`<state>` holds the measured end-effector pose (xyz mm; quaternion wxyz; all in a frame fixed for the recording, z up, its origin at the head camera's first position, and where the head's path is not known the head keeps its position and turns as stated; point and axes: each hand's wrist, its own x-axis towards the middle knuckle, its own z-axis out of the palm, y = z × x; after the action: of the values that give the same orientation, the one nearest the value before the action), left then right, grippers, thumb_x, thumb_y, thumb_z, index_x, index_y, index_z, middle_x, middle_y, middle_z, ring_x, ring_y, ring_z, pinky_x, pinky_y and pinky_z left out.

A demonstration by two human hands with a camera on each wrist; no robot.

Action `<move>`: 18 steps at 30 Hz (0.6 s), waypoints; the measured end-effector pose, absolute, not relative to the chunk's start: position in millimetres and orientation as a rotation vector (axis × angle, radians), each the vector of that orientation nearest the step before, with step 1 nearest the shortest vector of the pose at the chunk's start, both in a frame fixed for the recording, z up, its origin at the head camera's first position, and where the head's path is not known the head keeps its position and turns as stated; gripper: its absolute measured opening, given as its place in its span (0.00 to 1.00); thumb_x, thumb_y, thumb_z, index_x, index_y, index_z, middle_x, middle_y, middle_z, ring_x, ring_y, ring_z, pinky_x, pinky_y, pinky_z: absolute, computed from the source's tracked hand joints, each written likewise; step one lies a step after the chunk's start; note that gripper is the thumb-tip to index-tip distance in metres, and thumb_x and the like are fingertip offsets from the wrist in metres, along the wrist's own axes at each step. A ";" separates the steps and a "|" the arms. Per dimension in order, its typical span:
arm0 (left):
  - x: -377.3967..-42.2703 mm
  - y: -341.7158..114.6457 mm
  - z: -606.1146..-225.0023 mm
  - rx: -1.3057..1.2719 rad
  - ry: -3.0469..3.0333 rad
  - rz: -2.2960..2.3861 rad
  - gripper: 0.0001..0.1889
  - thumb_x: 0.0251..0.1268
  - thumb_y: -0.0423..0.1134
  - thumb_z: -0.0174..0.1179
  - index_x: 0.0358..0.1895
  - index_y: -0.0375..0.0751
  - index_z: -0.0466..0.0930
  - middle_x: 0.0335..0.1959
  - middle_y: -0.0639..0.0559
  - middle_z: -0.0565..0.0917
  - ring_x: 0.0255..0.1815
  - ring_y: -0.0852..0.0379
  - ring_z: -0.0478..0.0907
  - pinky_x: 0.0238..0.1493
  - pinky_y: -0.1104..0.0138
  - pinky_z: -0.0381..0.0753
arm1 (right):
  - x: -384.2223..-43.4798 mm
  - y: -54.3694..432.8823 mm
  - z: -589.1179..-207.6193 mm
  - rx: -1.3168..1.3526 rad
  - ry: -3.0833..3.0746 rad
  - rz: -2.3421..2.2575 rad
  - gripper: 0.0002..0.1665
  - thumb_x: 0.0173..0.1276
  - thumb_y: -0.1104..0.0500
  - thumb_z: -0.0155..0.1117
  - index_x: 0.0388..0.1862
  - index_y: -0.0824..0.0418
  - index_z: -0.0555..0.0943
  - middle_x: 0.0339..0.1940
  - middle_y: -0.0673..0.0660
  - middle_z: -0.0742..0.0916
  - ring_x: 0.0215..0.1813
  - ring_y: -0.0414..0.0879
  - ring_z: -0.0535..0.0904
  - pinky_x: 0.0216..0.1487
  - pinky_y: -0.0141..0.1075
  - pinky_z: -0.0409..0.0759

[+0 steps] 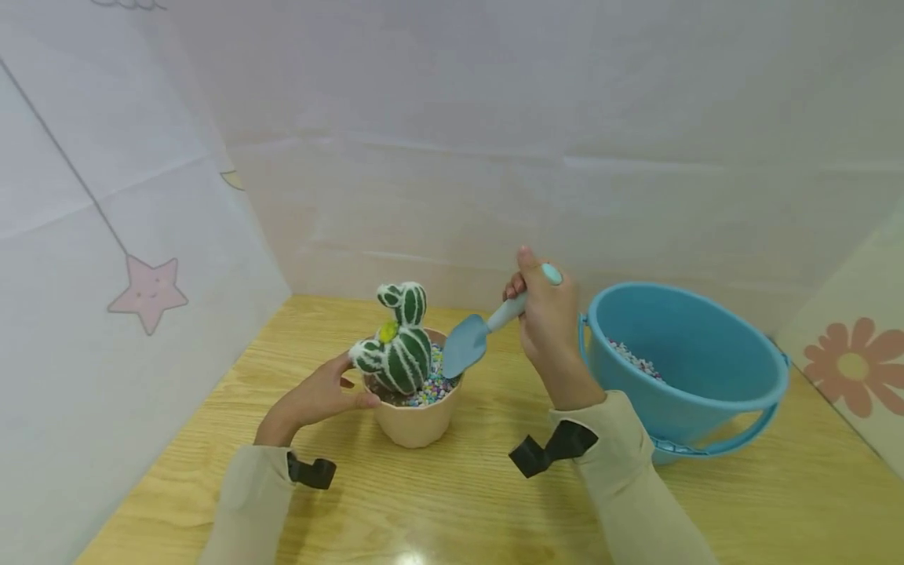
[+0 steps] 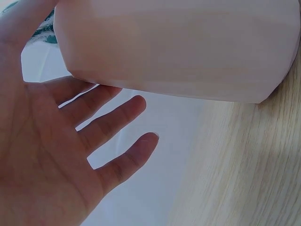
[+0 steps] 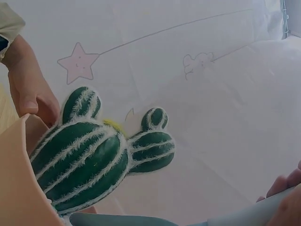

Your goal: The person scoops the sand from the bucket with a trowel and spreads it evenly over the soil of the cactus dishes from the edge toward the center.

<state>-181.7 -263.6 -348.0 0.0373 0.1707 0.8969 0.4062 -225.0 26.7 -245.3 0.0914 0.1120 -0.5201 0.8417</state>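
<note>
A green toy cactus (image 1: 404,355) with white fuzzy ribs and a yellow flower stands in a peach flowerpot (image 1: 417,424), with multicoloured beads (image 1: 432,386) beside it. My left hand (image 1: 321,402) holds the pot at its left rim, thumb at the front; in the left wrist view the other fingers (image 2: 115,117) spread by the pot's side. My right hand (image 1: 551,314) grips the handle of a light blue toy trowel (image 1: 466,344). Its blade tips down over the beads at the pot's right side. The right wrist view shows the cactus (image 3: 89,160) leaning past the rim.
A large blue bucket (image 1: 692,408) with more pale beads (image 1: 636,361) inside stands to the right of my right forearm, its handle hanging at the front. The wooden table (image 1: 438,502) meets white printed sheets (image 1: 452,212) at the back and sides.
</note>
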 end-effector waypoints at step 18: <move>-180.9 -264.8 -346.6 0.539 2.769 1.226 0.49 0.56 0.56 0.66 0.75 0.38 0.51 0.71 0.36 0.62 0.67 0.37 0.64 0.58 0.47 0.73 | -228.3 21.1 -246.7 0.393 -1.649 2.452 0.20 0.73 0.56 0.55 0.20 0.59 0.64 0.16 0.50 0.71 0.22 0.42 0.68 0.32 0.32 0.73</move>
<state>-180.9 -264.8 -346.6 0.0330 0.1753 0.8997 0.3984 -228.3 21.1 -246.7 0.0804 0.1313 -0.5515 0.8199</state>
